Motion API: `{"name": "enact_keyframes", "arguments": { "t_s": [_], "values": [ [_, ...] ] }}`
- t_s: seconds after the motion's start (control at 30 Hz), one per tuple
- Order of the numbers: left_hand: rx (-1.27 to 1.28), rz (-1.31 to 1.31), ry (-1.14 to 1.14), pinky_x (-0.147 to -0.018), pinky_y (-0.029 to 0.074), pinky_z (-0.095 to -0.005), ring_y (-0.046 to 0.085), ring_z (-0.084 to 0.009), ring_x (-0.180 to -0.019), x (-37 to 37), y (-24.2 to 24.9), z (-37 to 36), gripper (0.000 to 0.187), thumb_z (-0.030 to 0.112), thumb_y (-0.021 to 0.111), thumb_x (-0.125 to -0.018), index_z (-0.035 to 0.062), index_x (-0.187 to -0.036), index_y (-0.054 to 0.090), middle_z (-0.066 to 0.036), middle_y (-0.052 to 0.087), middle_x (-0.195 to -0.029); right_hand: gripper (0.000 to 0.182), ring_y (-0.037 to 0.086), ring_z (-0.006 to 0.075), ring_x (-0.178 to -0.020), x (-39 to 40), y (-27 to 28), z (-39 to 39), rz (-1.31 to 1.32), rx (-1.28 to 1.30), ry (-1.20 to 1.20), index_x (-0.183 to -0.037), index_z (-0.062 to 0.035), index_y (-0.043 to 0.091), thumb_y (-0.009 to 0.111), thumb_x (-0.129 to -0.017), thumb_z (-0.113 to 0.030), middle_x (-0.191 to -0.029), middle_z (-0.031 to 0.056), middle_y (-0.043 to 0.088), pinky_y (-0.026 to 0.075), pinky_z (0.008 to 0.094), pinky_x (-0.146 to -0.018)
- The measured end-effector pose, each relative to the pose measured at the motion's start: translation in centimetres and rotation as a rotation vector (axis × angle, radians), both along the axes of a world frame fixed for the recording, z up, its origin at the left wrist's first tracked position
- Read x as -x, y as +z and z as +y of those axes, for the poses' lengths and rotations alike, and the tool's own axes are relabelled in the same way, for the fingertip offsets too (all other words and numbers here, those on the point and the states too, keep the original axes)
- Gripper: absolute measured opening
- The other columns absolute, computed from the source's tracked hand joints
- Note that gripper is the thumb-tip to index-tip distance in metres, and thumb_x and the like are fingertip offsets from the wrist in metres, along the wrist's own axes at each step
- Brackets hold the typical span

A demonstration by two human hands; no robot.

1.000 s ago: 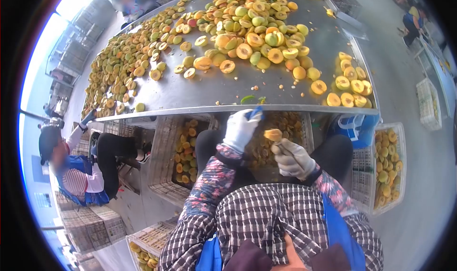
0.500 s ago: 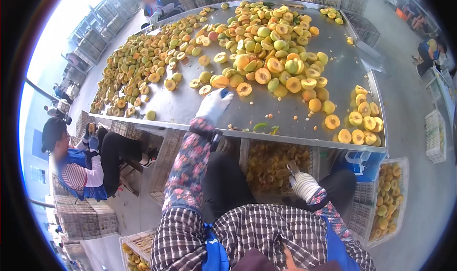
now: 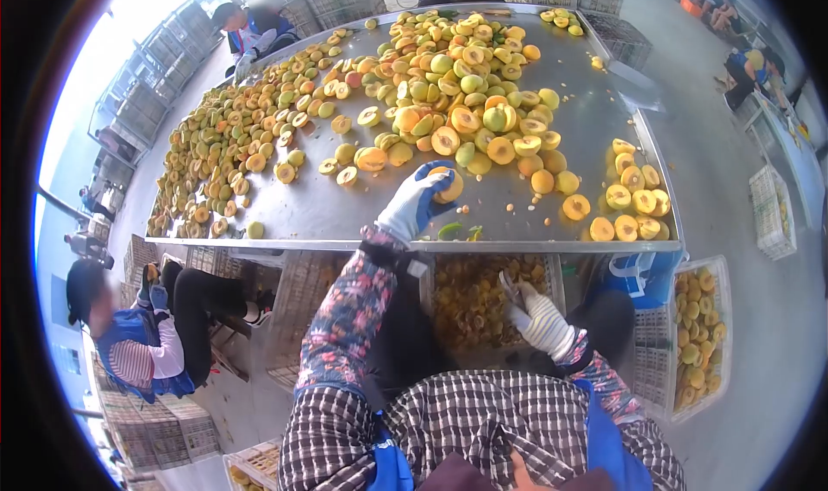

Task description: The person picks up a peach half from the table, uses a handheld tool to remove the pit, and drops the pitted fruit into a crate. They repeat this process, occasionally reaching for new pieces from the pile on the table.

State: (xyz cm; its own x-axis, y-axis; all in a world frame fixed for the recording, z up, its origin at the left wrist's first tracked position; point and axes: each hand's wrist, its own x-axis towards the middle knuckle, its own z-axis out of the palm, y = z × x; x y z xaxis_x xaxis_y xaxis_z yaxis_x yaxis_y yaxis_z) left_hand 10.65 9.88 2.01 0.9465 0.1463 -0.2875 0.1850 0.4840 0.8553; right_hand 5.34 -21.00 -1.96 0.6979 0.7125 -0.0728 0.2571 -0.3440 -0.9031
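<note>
My left hand (image 3: 417,199), in a white and blue glove, closes its fingers round a yellow peach half (image 3: 449,186) just over the metal table (image 3: 297,212). Right beyond it lies a large heap of peach halves (image 3: 483,94), many with the cut face up. Below the table edge, my right hand (image 3: 543,320) in a striped glove grips a small metal tool (image 3: 511,289) whose exact kind I cannot tell. The tool is over a crate of peach pieces (image 3: 489,297) between my knees.
Another spread of halves (image 3: 250,137) covers the table's left, and a small group (image 3: 634,199) sits at its right corner. A blue bucket (image 3: 638,280) and a crate of peaches (image 3: 697,340) stand at the right. A co-worker (image 3: 138,327) sits at the left.
My left hand has moved right and now holds a peach half from the heap's near edge. My right hand has shifted slightly with the tool. The camera view has shifted a little.
</note>
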Motion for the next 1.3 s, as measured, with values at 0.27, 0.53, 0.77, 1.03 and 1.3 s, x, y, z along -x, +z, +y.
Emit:
{"name": "enact_keyframes", "arguments": {
  "t_s": [0.27, 0.53, 0.77, 1.03, 1.3],
  "values": [
    [0.532, -0.186, 0.118, -0.09, 0.052, -0.0387, 0.061, -0.0225, -0.102, 8.2, -3.4, -9.1, 0.033, 0.018, 0.062, -0.094, 0.005, -0.122, 0.053, -0.006, 0.061, -0.11, 0.024, 0.064, 0.039, -0.069, 0.6, 6.4, 3.8, -0.415, -0.169, -0.093, -0.108, -0.0057, 0.05, 0.061, -0.093, -0.021, -0.077, 0.0186, 0.064, 0.048, 0.0483, -0.057],
    [-0.991, -0.431, 0.157, -0.092, 0.051, -0.0305, 0.064, -0.0205, -0.106, 10.5, -0.6, -11.7, 0.046, -0.004, 0.069, -0.081, 0.0012, -0.123, 0.05, -0.012, 0.063, -0.117, 0.029, 0.063, 0.0386, -0.064, 1.7, 6.5, 3.3, -0.602, 0.209, -0.071, -0.107, 0.0021, 0.054, 0.056, -0.094, -0.024, -0.073, 0.0217, 0.063, 0.05, 0.0483, -0.056],
    [-1.137, -0.438, 0.151, -0.088, 0.051, -0.0297, 0.064, -0.0218, -0.102, 11.3, 0.6, -11.7, 0.046, -0.002, 0.069, -0.079, 0.0012, -0.121, 0.05, -0.012, 0.063, -0.11, 0.027, 0.064, 0.0395, -0.066, 1.9, 5.0, 3.4, -0.613, 0.216, -0.035, -0.108, 0.002, 0.052, 0.052, -0.095, -0.022, -0.076, 0.0224, 0.064, 0.051, 0.0486, -0.058],
    [-0.753, -0.354, 0.108, -0.087, 0.05, -0.03, 0.063, -0.0204, -0.097, 11.7, 0.3, -11.9, 0.025, 0.011, 0.056, -0.094, 0.0016, -0.117, 0.053, -0.009, 0.062, -0.104, 0.027, 0.064, 0.0415, -0.073, 1.6, 4.3, 2.9, -0.579, 0.344, 0.077, -0.108, 0.0035, 0.053, 0.041, -0.098, -0.019, -0.082, 0.0243, 0.065, 0.051, 0.0509, -0.062],
    [-0.052, -0.161, 0.159, -0.087, 0.051, -0.0308, 0.062, -0.02, -0.1, 10.0, -1.7, -11.2, 0.052, 0.047, 0.038, -0.104, 0.0021, -0.124, 0.054, -0.009, 0.061, -0.111, 0.031, 0.061, 0.0441, -0.07, 1.0, 2.9, 3.3, -0.501, 0.029, 0.011, -0.11, 0.0045, 0.053, 0.056, -0.095, -0.022, -0.074, 0.0258, 0.062, 0.048, 0.0501, -0.062]
  ]
}}
